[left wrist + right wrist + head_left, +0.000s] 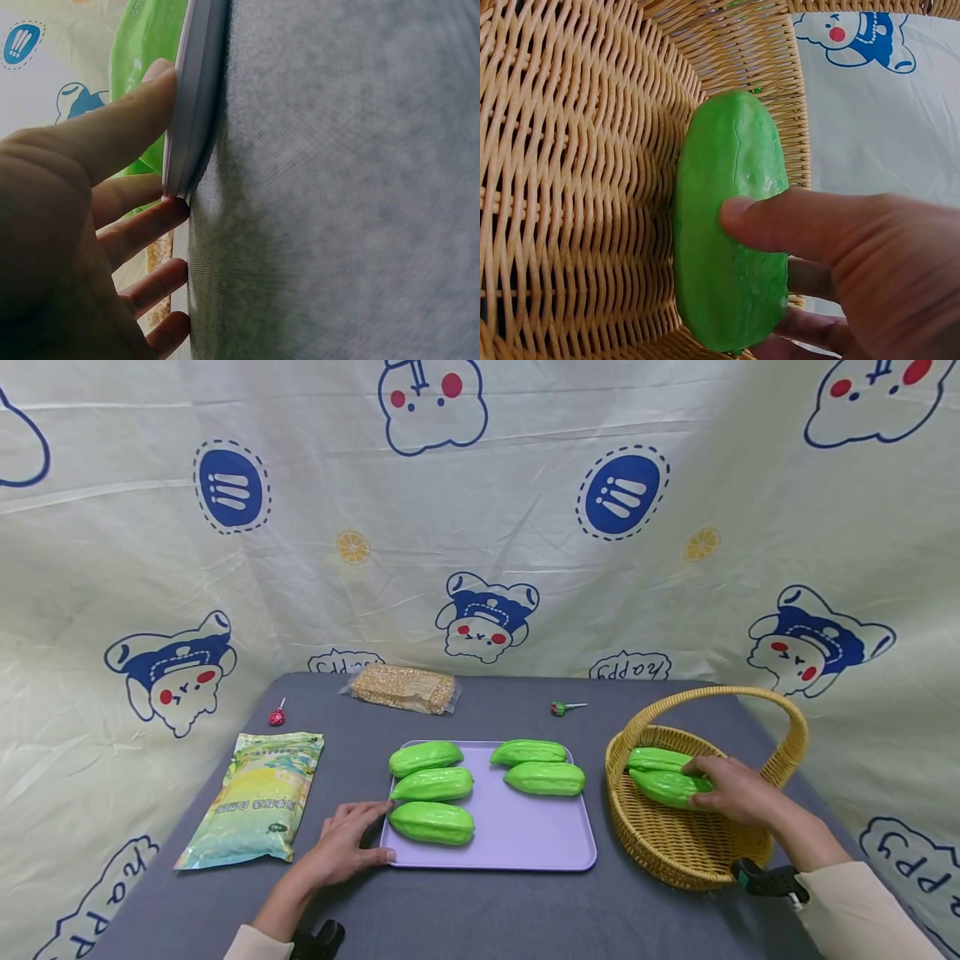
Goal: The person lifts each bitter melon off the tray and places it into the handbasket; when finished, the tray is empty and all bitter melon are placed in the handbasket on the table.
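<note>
Two gourds (660, 787) side by side in basket (636, 839), roughly left-right in long axis; near one gripped by right hand (738, 789), the nearer. Left hand (345, 847) relaxed, touching tray's (525, 841) left edge.

In the head view, the right hand (735, 789) is hiding one end of a green vegetable (662, 787) in the basket (633, 847), and the bottom edge is cutting off the bench (480, 914) and both sleeves (870, 910). Small print on the bag (255, 802) is blurring beyond reading. In the left wrist view, the top edge is cropping the tray (191, 97), the left edge is cropping the left hand (67, 195), and its fingers (150, 229) are partly covering a packet (160, 251).
</note>
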Demonstrator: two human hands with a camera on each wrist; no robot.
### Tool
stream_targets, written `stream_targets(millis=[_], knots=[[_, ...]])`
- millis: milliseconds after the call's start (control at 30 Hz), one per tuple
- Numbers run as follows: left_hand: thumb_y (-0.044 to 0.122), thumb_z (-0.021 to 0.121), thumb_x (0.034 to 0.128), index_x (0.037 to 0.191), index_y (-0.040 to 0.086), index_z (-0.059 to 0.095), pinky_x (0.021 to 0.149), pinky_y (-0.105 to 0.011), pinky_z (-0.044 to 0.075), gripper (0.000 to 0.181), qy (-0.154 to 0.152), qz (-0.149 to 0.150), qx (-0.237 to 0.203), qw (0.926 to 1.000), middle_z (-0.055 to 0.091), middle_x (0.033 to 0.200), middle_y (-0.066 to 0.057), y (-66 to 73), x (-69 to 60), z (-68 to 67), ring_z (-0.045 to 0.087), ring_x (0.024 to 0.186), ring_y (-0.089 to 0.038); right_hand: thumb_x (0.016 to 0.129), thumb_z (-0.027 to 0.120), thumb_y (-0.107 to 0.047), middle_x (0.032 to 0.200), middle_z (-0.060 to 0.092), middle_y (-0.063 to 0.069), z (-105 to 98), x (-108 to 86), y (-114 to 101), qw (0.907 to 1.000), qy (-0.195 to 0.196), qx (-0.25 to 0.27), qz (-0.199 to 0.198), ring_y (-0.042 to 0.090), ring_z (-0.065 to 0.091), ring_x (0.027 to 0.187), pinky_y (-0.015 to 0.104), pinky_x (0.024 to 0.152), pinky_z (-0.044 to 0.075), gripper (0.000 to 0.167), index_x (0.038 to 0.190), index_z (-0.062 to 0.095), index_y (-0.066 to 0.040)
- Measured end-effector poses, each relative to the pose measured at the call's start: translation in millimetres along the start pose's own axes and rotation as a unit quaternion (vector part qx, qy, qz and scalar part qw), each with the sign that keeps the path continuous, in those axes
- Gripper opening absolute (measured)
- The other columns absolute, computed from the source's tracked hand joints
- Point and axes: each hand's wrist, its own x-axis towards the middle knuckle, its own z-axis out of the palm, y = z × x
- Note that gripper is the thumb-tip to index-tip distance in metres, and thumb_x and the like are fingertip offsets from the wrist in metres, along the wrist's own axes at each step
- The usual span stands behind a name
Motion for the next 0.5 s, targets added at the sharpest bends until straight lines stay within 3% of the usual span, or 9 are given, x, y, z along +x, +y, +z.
stream_targets(millis=[500], knots=[[0.04, 0.077, 0.0742, 0.134, 0.014, 0.052, 0.091, -0.051, 0.028, 0.07, 0.0, -0.002, 0.001, 1.0, 0.052, 0.136, -0.008, -0.2, -0.9, 0.2, 0.038, 0.125, -0.031, 0.078, 0.074, -0.022, 0.112, 0.062, 0.024, 6.4, 3.4, 4.1, 0.9999, -0.014, -0.001, -0.009, 0.045, 0.055, 0.104, 0.054, 0.082, 0.044, 0.043, 0.112, 0.062, 0.002]])
